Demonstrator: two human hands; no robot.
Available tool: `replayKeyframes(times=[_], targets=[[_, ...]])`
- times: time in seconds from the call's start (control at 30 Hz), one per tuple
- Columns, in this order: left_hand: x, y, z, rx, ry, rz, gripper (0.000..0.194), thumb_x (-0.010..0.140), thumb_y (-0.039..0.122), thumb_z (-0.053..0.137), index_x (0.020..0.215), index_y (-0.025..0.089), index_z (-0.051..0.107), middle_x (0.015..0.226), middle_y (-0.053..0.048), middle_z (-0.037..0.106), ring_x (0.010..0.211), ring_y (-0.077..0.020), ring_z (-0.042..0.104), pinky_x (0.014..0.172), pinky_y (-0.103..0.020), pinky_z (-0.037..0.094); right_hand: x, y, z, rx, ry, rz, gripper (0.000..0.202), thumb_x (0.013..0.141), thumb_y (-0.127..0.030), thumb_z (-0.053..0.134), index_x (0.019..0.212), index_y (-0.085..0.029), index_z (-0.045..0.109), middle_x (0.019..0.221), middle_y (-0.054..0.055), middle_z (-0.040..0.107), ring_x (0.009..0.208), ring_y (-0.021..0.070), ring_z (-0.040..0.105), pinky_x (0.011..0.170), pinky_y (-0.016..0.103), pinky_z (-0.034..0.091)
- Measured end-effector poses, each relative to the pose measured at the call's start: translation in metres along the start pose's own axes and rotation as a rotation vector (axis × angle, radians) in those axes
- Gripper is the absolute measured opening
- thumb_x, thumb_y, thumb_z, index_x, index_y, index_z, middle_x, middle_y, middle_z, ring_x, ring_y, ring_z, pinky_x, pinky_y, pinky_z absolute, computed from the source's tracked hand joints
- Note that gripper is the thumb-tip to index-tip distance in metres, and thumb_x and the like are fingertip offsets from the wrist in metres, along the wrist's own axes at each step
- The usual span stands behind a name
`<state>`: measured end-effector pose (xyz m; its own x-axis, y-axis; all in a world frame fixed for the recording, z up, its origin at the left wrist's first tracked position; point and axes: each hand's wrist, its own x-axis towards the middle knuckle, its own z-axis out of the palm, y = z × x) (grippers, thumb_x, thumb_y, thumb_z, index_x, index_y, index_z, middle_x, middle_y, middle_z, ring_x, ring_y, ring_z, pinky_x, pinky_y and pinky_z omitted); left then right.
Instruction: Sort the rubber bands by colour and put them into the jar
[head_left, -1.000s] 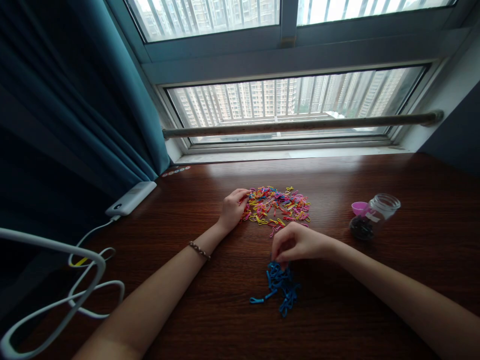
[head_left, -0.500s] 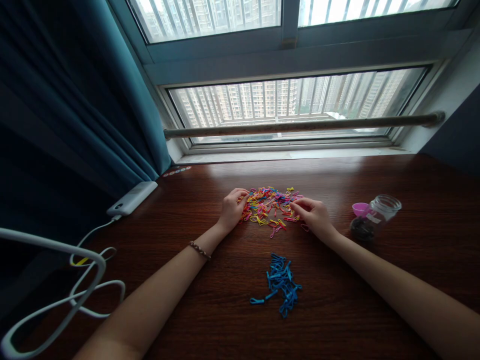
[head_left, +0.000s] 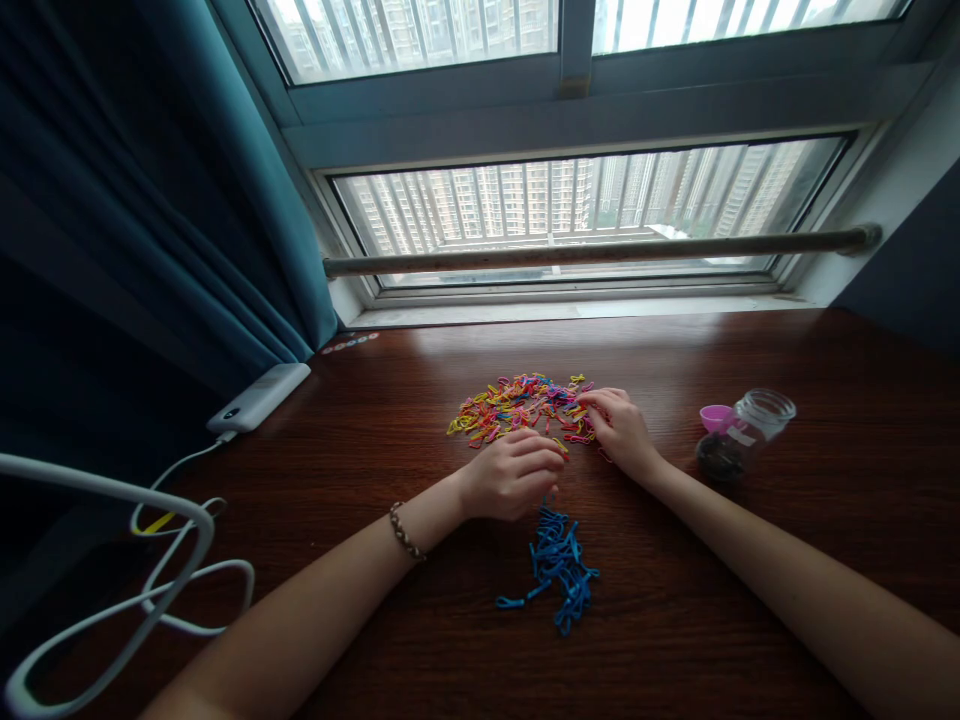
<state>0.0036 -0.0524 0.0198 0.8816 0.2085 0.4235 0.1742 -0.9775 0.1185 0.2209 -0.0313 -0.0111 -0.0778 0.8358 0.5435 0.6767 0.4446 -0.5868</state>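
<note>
Small looped elastics that look like hair ties (head_left: 517, 400), in pink, yellow, red, orange and blue, lie in a loose pile mid-table. Nearer to me is a heap of only blue hair ties (head_left: 566, 570). My left hand (head_left: 514, 472) hovers between the two, just behind the blue heap. Its fingers are curled together and pointing down; whatever they pinch, if anything, is hidden. At the right edge of the coloured pile is my right hand (head_left: 619, 430), fingertips bent together among the pieces. What it grips there is too small to make out.
On the right a clear glass jar (head_left: 757, 425) with dark contents stands by a pink cup-like piece (head_left: 716, 417). At left are a white power bank (head_left: 262, 395), a looping white cable (head_left: 199, 540) and a blue curtain (head_left: 247, 200). A rail (head_left: 600, 257) crosses the window.
My left hand has moved from the pile's left edge toward me and right, to just behind the blue heap. My right hand stays at the pile's right side, its fingers slightly shifted.
</note>
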Motion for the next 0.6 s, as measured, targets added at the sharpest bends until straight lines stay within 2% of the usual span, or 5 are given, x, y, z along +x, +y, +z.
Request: replayKeyframes(times=[0.1,0.2,0.4,0.5,0.6], targets=[[0.005,0.011,0.001,0.007,-0.026,0.126,0.015,0.084,0.021,0.043,0.083,0.021,0.058,0.097,-0.006,0.065,0.102,-0.0183,0.055,0.091,-0.034,0.041,-0.001,0.003,0.004,-0.034,-0.029,-0.025,0.025,0.082,-0.016,0.043,0.09,-0.018,0.066,0.095,0.006,0.066,0.095,0.0212,0.049,0.089,0.037,0.038],[0.003,0.005,0.003,0.001,0.05,0.106,0.014,0.084,0.024,0.045,0.086,0.019,0.057,0.095,-0.007,0.065,0.099,-0.0193,0.056,0.087,-0.035,0.043,-0.002,0.009,0.009,-0.087,-0.05,-0.04,0.026,0.082,-0.016,0.043,0.091,-0.019,0.067,0.101,0.005,0.064,0.099,0.022,0.046,0.092,0.038,0.036],[-0.01,-0.036,0.003,0.084,0.422,-0.502,0.012,0.081,0.014,0.044,0.083,0.017,0.055,0.086,-0.006,0.061,0.086,-0.018,0.054,0.08,-0.034,0.044,-0.004,0.015,0.014,-0.163,-0.079,-0.057,0.026,0.081,-0.017,0.045,0.093,-0.02,0.068,0.104,0.004,0.064,0.102,0.0244,0.043,0.091,0.041,0.036],[-0.016,-0.052,0.001,0.168,0.375,-0.708,0.011,0.073,0.011,0.049,0.078,0.018,0.055,0.081,-0.004,0.059,0.083,-0.0192,0.051,0.077,-0.034,0.043,-0.004,0.013,0.013,-0.143,-0.065,-0.054,0.026,0.081,-0.016,0.045,0.093,-0.02,0.067,0.103,0.005,0.064,0.101,0.0246,0.045,0.09,0.042,0.037],[-0.019,-0.06,0.002,0.198,0.251,-0.788,0.012,0.067,0.009,0.05,0.073,0.019,0.056,0.079,-0.003,0.058,0.081,-0.0195,0.049,0.076,-0.033,0.043,-0.002,0.007,0.009,-0.05,-0.018,-0.062,0.026,0.081,-0.015,0.044,0.093,-0.019,0.067,0.101,0.007,0.064,0.098,0.0227,0.051,0.089,0.04,0.04]])
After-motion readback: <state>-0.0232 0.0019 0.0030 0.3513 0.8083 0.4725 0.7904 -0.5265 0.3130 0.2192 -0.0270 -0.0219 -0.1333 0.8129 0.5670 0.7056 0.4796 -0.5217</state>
